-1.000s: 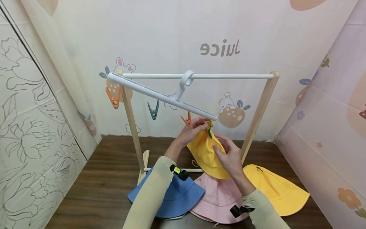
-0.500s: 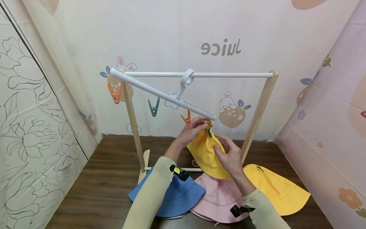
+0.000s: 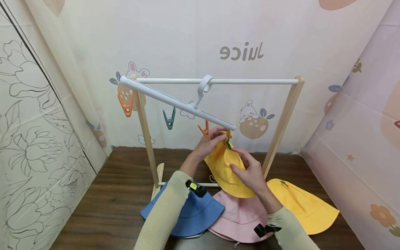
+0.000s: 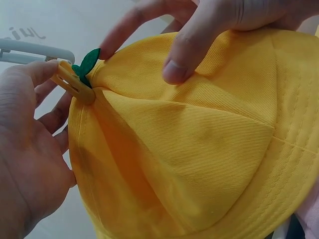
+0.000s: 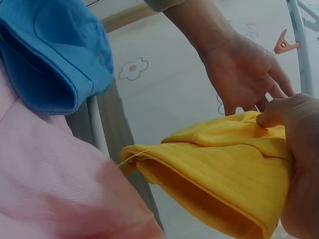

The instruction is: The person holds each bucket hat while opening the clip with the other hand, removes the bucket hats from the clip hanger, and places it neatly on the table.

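A yellow bucket hat (image 3: 226, 170) hangs below the low right end of the tilted white hanger (image 3: 178, 103). A yellow clothespin (image 4: 76, 85) bites its crown beside a green leaf tab (image 4: 88, 66). My left hand (image 3: 208, 145) pinches the clothespin's upper end between thumb and fingers. With the thumb on the outside of the crown, my right hand (image 3: 252, 173) holds the hat, its index finger near the leaf. In the right wrist view the hat's opening (image 5: 214, 206) faces down and toward the camera.
The hanger hooks over a white rod (image 3: 256, 82) on a wooden stand (image 3: 282, 128). Orange (image 3: 125, 106) and green clothespins (image 3: 169, 119) hang from it, plus another orange clothespin (image 3: 204, 129). Blue (image 3: 195, 215), pink (image 3: 239, 220) and yellow hats (image 3: 301, 206) lie on the dark table (image 3: 103, 201).
My right hand has shifted slightly on the crown, its index finger moving up toward the leaf. The hat's brim has dipped a little, and the hanging clothespins have bobbed. My left hand stays put.
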{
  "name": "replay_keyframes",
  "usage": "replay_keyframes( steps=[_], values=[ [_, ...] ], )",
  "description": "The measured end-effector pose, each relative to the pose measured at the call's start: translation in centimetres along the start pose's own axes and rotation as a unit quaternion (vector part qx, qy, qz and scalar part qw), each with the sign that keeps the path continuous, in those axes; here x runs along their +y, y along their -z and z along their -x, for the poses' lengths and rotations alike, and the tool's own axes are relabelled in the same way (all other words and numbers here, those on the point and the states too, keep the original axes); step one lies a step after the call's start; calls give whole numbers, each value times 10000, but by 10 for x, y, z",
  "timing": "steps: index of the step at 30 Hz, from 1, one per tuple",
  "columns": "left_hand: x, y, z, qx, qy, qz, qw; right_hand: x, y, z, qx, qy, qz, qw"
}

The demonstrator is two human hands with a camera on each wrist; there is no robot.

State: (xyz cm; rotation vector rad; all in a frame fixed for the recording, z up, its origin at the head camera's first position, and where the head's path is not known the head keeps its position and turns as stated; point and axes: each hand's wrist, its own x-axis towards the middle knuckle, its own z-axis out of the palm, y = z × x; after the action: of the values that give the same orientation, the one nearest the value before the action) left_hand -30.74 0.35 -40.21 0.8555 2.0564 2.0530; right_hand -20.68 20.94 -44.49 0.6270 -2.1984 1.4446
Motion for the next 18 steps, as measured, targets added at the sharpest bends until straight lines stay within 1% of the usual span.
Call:
replay_keyframes(
  steps=[10, 18],
  values=[
    [-2, 2, 2, 29, -6, 112, 9999, 0, -3, -1, 79, -49, -119, 9999],
    [-2, 3, 4, 45, -100, 189, 9998, -1, -5, -2, 149, -142, -55, 9998]
  ],
)
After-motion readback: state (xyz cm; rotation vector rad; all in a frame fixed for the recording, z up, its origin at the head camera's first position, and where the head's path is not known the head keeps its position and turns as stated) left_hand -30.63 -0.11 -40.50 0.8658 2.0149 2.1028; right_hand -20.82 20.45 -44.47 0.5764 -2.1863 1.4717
